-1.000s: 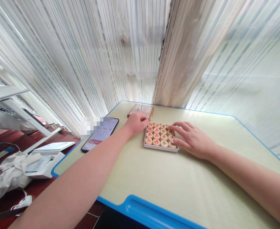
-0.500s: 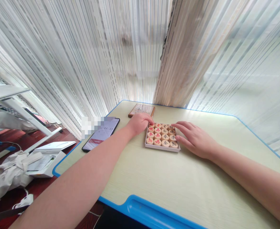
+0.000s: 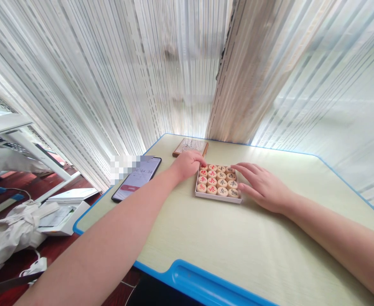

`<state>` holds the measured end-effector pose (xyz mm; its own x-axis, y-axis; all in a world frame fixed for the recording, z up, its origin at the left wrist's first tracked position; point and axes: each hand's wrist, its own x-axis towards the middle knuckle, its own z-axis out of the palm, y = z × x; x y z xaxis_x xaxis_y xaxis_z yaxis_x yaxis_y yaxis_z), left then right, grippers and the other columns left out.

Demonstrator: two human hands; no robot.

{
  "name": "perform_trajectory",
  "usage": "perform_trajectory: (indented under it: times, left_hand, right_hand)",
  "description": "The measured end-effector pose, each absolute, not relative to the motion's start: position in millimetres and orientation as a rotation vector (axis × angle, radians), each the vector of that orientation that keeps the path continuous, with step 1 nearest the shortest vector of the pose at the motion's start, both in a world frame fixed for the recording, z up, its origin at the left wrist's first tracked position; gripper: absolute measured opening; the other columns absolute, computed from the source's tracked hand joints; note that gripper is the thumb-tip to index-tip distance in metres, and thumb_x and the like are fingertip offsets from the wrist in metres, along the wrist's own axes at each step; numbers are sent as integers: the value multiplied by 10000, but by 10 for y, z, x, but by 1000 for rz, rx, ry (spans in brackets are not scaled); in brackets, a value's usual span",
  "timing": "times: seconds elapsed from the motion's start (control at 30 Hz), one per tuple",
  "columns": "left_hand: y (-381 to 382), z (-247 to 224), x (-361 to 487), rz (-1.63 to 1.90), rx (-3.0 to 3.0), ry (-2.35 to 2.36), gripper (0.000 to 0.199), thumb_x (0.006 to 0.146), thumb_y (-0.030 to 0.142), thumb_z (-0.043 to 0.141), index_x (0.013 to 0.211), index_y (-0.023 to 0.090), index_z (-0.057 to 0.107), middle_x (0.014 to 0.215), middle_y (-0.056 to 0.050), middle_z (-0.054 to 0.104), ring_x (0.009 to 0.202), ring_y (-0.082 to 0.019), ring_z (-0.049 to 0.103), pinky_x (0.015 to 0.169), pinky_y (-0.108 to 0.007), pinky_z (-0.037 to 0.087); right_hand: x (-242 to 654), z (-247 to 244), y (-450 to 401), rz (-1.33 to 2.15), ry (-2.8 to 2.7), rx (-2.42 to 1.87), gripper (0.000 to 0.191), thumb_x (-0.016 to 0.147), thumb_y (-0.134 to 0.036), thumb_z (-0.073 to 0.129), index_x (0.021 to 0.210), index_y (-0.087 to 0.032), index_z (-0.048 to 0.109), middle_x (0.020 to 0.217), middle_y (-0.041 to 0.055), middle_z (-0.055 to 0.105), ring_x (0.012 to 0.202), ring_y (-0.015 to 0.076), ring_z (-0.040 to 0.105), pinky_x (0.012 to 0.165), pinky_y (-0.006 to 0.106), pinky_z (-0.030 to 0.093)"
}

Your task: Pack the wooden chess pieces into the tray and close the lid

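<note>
A shallow white box (image 3: 218, 198) on the table holds rows of round wooden Chinese chess pieces (image 3: 212, 181), red characters on the left and black on the right. My left hand (image 3: 188, 165) has its fingertips on the box's back left corner piece, the fingers bent together; whether they grip it is too small to tell. Beside the right edge rests my right hand (image 3: 261, 187), fingers apart, with fingertips touching the back right corner and the thumb near the right side. Behind my left hand lies a brown-edged box lid (image 3: 191, 145) with writing on it.
A phone (image 3: 137, 178) showing a running timer lies at the table's left side. The pale table (image 3: 237, 246) has a blue rim with a moulded tray at the front. Left of it are an open white box (image 3: 67, 225), cloth and a white-framed stand. Striped curtains hang behind.
The view has shifted slightly, and the phone's timer has gone up by one second. Both hands keep nearly the same places at the box.
</note>
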<state>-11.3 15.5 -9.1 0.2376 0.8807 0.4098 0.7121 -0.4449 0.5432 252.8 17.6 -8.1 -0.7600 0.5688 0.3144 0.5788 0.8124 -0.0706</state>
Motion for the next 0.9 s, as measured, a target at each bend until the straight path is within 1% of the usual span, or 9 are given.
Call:
perform_trajectory:
  times: [0.07,0.13,0.17,0.23,0.37,0.47,0.57,0.7,0.9]
  left_hand:
    - [154,-94,-114,1010,2271,1492,397,646,16,382,694,173,744,827,-27,706,861,-158,619,860,-279,490]
    - [156,-102,-115,1023,2269,1483,397,649,14,381,696,164,745,827,-33,706,853,-159,620,856,-279,491]
    - [159,-107,-116,1033,2268,1478,397,649,13,380,697,159,746,824,-37,706,848,-159,620,852,-280,493]
    - [168,-121,-119,1069,2261,1467,402,649,9,378,713,154,748,826,-39,709,849,-159,622,848,-279,497]
    - [191,-155,-134,1145,2264,1451,419,641,4,378,749,167,749,843,-22,716,872,-154,627,856,-274,499]
    - [202,-174,-148,1124,2285,1432,408,631,3,380,711,169,744,809,-19,718,844,-150,634,853,-273,500]
    - [202,-182,-153,1120,2274,1425,393,625,5,380,665,172,733,788,-17,720,819,-146,639,850,-270,499]
    - [194,-179,-148,1146,2272,1447,388,637,13,380,673,170,733,793,-21,722,833,-153,641,851,-279,498]
    - [193,-175,-147,1119,2273,1477,386,655,15,379,685,178,728,791,-10,721,836,-147,639,850,-276,497]
  right_hand:
    - [2549,-92,165,-17,-2697,-753,797,855,-659,313,1457,-139,255,1414,191,419,1266,342,424,1004,513,402]
    - [2555,-112,147,-17,-2718,-701,1002,771,-731,408,1493,-109,99,1488,215,288,1329,370,333,1033,523,370]
    - [2553,-122,137,-22,-2729,-713,1080,731,-747,458,1497,-103,54,1501,223,252,1340,380,311,1038,527,363]
    - [2543,-140,124,-15,-2744,-776,1162,681,-746,532,1499,-101,18,1500,234,247,1336,388,317,1032,526,372]
    - [2538,-148,135,46,-2737,-894,1172,662,-719,583,1500,-109,35,1449,238,350,1281,379,411,1002,512,413]
    - [2544,-130,146,72,-2736,-882,1144,666,-698,598,1502,-128,63,1420,223,402,1256,372,444,994,507,424]
    - [2537,-107,140,68,-2739,-878,1089,681,-686,591,1498,-142,118,1413,209,415,1251,368,451,997,497,426]
    - [2519,-85,125,50,-2745,-873,1031,694,-687,573,1481,-140,192,1387,209,439,1225,361,478,977,493,445]
    - [2521,-98,130,24,-2748,-827,986,704,-675,576,1466,-149,236,1372,207,451,1211,353,490,964,491,455]
